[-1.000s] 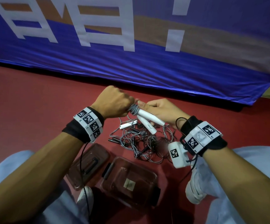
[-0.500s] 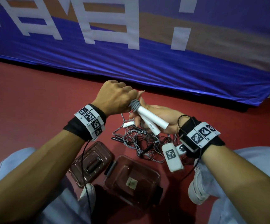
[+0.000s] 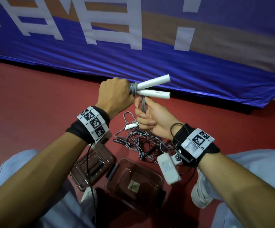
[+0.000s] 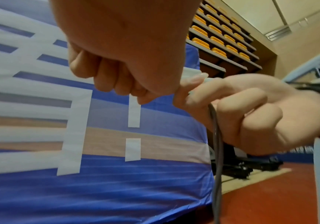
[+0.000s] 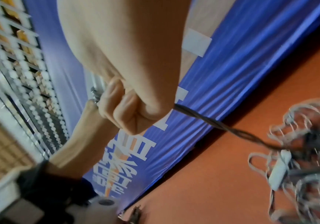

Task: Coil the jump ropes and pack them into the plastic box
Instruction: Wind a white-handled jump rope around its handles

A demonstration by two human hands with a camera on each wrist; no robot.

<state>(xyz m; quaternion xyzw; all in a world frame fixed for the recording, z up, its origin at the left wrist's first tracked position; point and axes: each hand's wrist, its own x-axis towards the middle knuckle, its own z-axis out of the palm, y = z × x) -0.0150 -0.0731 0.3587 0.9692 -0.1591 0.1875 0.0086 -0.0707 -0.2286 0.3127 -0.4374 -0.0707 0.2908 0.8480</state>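
Note:
My left hand (image 3: pixel 115 94) grips one end of two white jump-rope handles (image 3: pixel 153 88); they stick out to the right, bound by several turns of grey rope (image 3: pixel 133 89). Just below, my right hand (image 3: pixel 147 115) is curled round the doubled grey rope (image 3: pixel 143 105), which drops to a tangle of grey and black ropes (image 3: pixel 143 142) on the red floor. A small white handle (image 3: pixel 131 125) lies in that tangle. The brown clear plastic box (image 3: pixel 134 185) sits open near my knees. The left wrist view shows my right hand (image 4: pixel 237 112) fisted on the rope (image 4: pixel 217 145).
The box's lid (image 3: pixel 92 167) lies left of the box. A blue banner wall (image 3: pixel 150 46) runs along the far side of the red floor (image 3: pixel 34 104). My legs and a white shoe (image 3: pixel 200 193) flank the box. Orange seats (image 4: pixel 216 37) fill shelves in the distance.
Both hands rose and moved away from me. The white handles swung from pointing down-right to pointing right. My right hand left the handles and now grips the rope below the wraps.

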